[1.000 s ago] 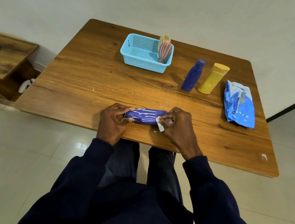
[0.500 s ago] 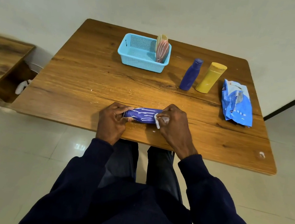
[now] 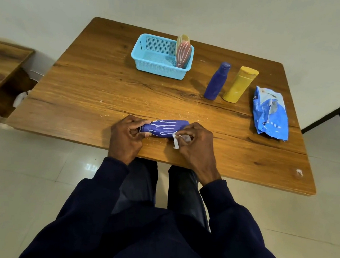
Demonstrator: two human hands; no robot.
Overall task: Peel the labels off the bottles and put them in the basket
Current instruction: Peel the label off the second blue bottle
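Purple bottle (image 3: 165, 128) on its side, well apart from basket (image 3: 143, 61), toward the seated person; left hand (image 3: 126, 136) grips one end; right hand (image 3: 195, 144) pinches white label scrap (image 3: 176, 144) at the other.

A seated person's left hand (image 3: 125, 136) and right hand (image 3: 195, 144) grip a purple bottle (image 3: 165, 127) lying on a wooden table (image 3: 96, 90), the right pinching a white label scrap (image 3: 175, 144); a blue basket (image 3: 151, 67) stands beyond.

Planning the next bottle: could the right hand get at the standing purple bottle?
Probably yes, once it lets go. The right hand pinches a label scrap on the lying bottle; bare table lies between it and the standing purple bottle.
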